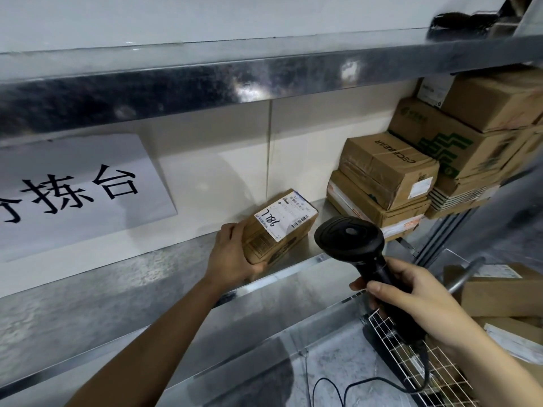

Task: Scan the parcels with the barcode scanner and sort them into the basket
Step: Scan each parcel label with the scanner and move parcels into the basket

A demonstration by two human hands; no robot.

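Parcel (280, 227) sits on the shelf (164, 268), clasped by left hand (232, 255) fingers (230, 229) and thumb; right hand (417, 301) fingers (382, 289) grip scanner (349, 239).

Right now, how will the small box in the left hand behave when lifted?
The box is probably stiff: its cardboard edges look square. Likely light, since the left hand grips it alone. Flat sides: unlikely to roll.

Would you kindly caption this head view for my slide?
Left hand holds a labelled parcel on the shelf while the right hand aims the barcode scanner at it.
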